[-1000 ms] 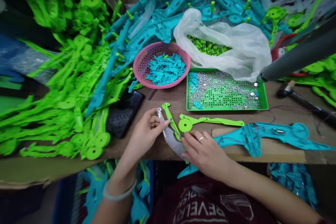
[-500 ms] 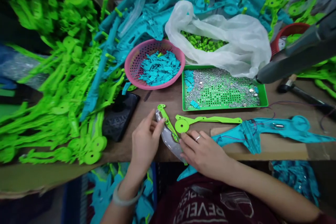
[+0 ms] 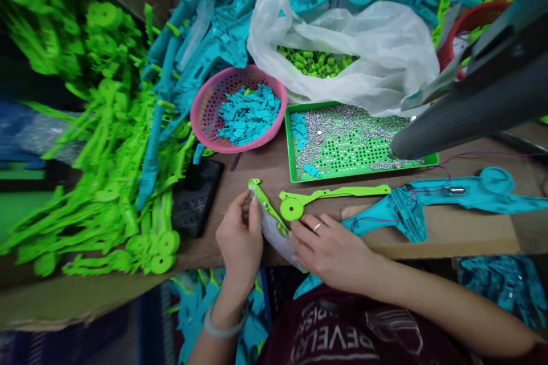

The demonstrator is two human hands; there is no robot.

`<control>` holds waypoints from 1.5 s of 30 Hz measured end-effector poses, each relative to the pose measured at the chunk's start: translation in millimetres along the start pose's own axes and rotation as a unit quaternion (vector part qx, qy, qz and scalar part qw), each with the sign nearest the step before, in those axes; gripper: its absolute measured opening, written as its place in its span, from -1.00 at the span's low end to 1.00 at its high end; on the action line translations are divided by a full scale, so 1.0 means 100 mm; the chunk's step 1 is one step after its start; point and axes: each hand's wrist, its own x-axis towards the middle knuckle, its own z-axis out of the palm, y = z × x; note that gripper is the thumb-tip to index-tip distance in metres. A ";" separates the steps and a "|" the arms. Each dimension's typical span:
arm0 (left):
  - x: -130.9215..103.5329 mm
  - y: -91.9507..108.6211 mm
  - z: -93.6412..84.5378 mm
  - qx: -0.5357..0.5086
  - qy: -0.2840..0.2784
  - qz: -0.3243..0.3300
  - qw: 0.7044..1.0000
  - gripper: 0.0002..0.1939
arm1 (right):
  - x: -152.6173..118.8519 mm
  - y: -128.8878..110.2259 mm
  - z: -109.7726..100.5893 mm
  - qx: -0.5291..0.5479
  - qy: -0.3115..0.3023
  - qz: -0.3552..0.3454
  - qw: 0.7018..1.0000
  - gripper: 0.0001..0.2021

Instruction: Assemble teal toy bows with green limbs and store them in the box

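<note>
Your left hand [image 3: 240, 236] has thumb and fingers drawn together, pinching the upper end of the translucent curved piece [image 3: 273, 232], which slants between your hands. The slim green strip [image 3: 268, 206], a moment ago apart from that end, now meets it beside your thumb, so the two parts look better lined up there. Your right hand [image 3: 331, 251] bends its fingers over the pair's lower end; whether they grip or merely press, you can't tell. Farther right lies the blue shell [image 3: 475, 194].

Hands [image 3: 240, 239] on translucent piece [image 3: 274, 235] and green strip [image 3: 266, 204] | pink basket [image 3: 200, 125] beside green tray [image 3: 346, 155]
</note>
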 end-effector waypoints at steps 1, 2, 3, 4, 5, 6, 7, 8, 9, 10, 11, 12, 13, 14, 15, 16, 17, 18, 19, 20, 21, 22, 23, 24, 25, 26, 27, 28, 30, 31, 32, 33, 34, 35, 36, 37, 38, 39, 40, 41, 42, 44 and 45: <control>-0.01 -0.01 0.01 0.004 0.006 0.000 1.000 -0.60 | 0.00 0.00 0.00 -0.001 -0.002 0.000 1.000 -0.76; -0.02 -0.01 0.02 0.010 0.012 0.003 1.000 -0.61 | 0.00 0.00 0.00 -0.002 -0.004 0.000 1.000 -0.75; -0.03 -0.01 0.04 0.017 0.018 0.008 1.000 -0.62 | 0.01 -0.01 -0.01 -0.004 -0.005 0.000 1.000 -0.74; -0.04 -0.01 0.06 0.029 0.023 0.015 0.999 -0.64 | 0.01 -0.01 -0.01 -0.006 -0.006 0.000 1.000 -0.74; -0.04 -0.01 0.08 0.044 0.030 0.025 0.998 -0.65 | 0.02 -0.01 -0.02 -0.008 -0.006 -0.001 1.000 -0.73; -0.04 -0.01 0.10 0.062 0.036 0.036 0.997 -0.66 | 0.03 -0.01 -0.02 -0.011 -0.007 -0.003 1.000 -0.73; -0.04 -0.01 0.12 0.081 0.039 0.047 0.995 -0.67 | 0.03 -0.02 -0.03 -0.014 -0.009 -0.005 1.000 -0.72; -0.03 -0.01 0.12 0.097 0.040 0.057 0.993 -0.67 | 0.04 -0.02 -0.03 -0.016 -0.011 -0.007 1.000 -0.72; -0.03 -0.02 0.12 0.111 0.037 0.070 0.991 -0.67 | 0.05 -0.02 -0.04 -0.017 -0.013 -0.007 1.000 -0.72; -0.02 -0.03 0.12 0.120 0.033 0.084 0.989 -0.66 | 0.05 -0.02 -0.04 -0.018 -0.016 -0.006 1.000 -0.72; -0.01 -0.04 0.10 0.124 0.026 0.101 0.987 -0.66 | 0.05 -0.02 -0.04 -0.018 -0.017 -0.006 1.000 -0.72; 0.00 -0.06 0.08 0.124 0.018 0.119 0.985 -0.65 | 0.05 -0.02 -0.04 -0.019 -0.019 -0.006 1.000 -0.73; 0.01 -0.08 0.06 0.120 0.011 0.138 0.983 -0.64 | 0.05 -0.02 -0.04 -0.019 -0.020 -0.007 1.000 -0.74; 0.01 -0.10 0.04 0.116 0.005 0.154 0.981 -0.63 | 0.05 -0.02 -0.04 -0.020 -0.020 -0.008 1.000 -0.75; 0.01 -0.13 0.02 0.115 0.000 0.166 0.979 -0.63 | 0.05 -0.02 -0.03 -0.021 -0.020 -0.008 1.000 -0.76; 0.01 -0.15 0.02 0.118 0.000 0.175 0.977 -0.63 | 0.05 -0.02 -0.03 -0.023 -0.018 -0.008 1.000 -0.76; -0.01 -0.16 0.03 0.126 0.004 0.179 0.976 -0.63 | 0.05 -0.02 -0.02 -0.025 -0.017 -0.007 1.000 -0.76; -0.02 -0.17 0.04 0.134 0.013 0.179 0.975 -0.63 | 0.04 -0.02 -0.01 -0.028 -0.015 -0.007 0.999 -0.75; -0.04 -0.18 0.07 0.137 0.025 0.176 0.975 -0.63 | 0.04 -0.03 0.00 -0.031 -0.014 -0.006 0.999 -0.74; -0.05 -0.18 0.09 0.133 0.037 0.174 0.975 -0.64 | 0.04 -0.03 0.00 -0.036 -0.013 -0.006 0.999 -0.73; -0.07 -0.18 0.11 0.123 0.048 0.173 0.976 -0.64 | 0.04 -0.04 0.01 -0.042 -0.012 -0.008 0.999 -0.73; -0.07 -0.18 0.13 0.109 0.058 0.176 0.977 -0.65 | 0.04 -0.04 0.01 -0.047 -0.013 -0.010 0.999 -0.73; -0.08 -0.17 0.14 0.094 0.067 0.180 0.977 -0.66 | 0.04 -0.04 0.01 -0.053 -0.013 -0.012 0.998 -0.73; -0.07 -0.17 0.13 0.080 0.070 0.189 0.976 -0.67 | 0.04 -0.04 0.00 -0.059 -0.013 -0.013 0.998 -0.73; -0.06 -0.17 0.12 0.069 0.067 0.202 0.975 -0.68 | 0.04 -0.04 0.00 -0.064 -0.014 -0.014 0.998 -0.72; -0.05 -0.17 0.09 0.061 0.059 0.217 0.973 -0.69 | 0.04 -0.03 -0.01 -0.068 -0.013 -0.016 0.997 -0.72; -0.03 -0.17 0.07 0.054 0.047 0.233 0.970 -0.70 | 0.04 -0.03 -0.01 -0.072 -0.012 -0.017 0.997 -0.73; -0.01 -0.17 0.04 0.050 0.033 0.248 0.967 -0.70 | 0.04 -0.02 -0.01 -0.075 -0.009 -0.018 0.997 -0.74; 0.02 -0.17 0.00 0.053 0.011 0.266 0.963 -0.71 | 0.04 -0.01 0.00 -0.081 -0.003 -0.024 0.996 -0.75; 0.03 -0.16 -0.01 0.058 0.007 0.267 0.962 -0.70 | 0.04 -0.01 0.01 -0.085 -0.001 -0.027 0.996 -0.75; 0.03 -0.16 -0.02 0.063 0.002 0.267 0.962 -0.70 | 0.04 -0.01 0.02 -0.088 0.000 -0.028 0.996 -0.75; 0.04 -0.15 -0.03 0.068 -0.004 0.268 0.961 -0.70 | 0.04 0.00 0.03 -0.091 -0.001 -0.029 0.995 -0.75; 0.04 -0.13 -0.04 0.073 -0.008 0.269 0.960 -0.70 | 0.04 0.00 0.02 -0.093 -0.002 -0.030 0.995 -0.75; 0.04 -0.12 -0.04 0.077 -0.012 0.270 0.960 -0.70 | 0.04 0.01 -0.01 -0.094 -0.002 -0.035 0.995 -0.75; 0.04 -0.12 -0.04 0.080 -0.016 0.272 0.959 -0.70 | 0.04 0.03 -0.06 -0.097 0.001 -0.041 0.994 -0.76; 0.05 -0.12 -0.04 0.081 -0.018 0.274 0.958 -0.71 | 0.03 0.06 -0.12 -0.106 0.007 -0.045 0.993 -0.76; 0.05 -0.12 -0.04 0.081 -0.021 0.276 0.958 -0.71 | 0.01 0.09 -0.21 -0.125 0.013 -0.044 0.991 -0.78; 0.06 -0.13 -0.04 0.080 -0.022 0.279 0.957 -0.71 | -0.01 0.12 -0.31 -0.153 0.019 -0.031 0.988 -0.81; 0.06 -0.15 -0.04 0.077 -0.024 0.282 0.956 -0.71 | -0.04 0.17 -0.42 -0.191 0.021 -0.006 0.981 -0.83; 0.07 -0.17 -0.05 0.073 -0.024 0.285 0.956 -0.70 | -0.07 0.21 -0.52 -0.233 0.017 0.029 0.972 -0.86; 0.07 -0.19 -0.06 0.068 -0.024 0.288 0.955 -0.69 | -0.10 0.26 -0.61 -0.273 0.006 0.065 0.960 -0.87; 0.05 -0.22 -0.09 0.057 -0.019 0.293 0.954 -0.66 | -0.17 0.35 -0.75 -0.335 -0.027 0.116 0.935 -0.87; 0.03 -0.24 -0.11 0.051 -0.013 0.296 0.954 -0.65 | -0.21 0.39 -0.78 -0.354 -0.040 0.127 0.926 -0.87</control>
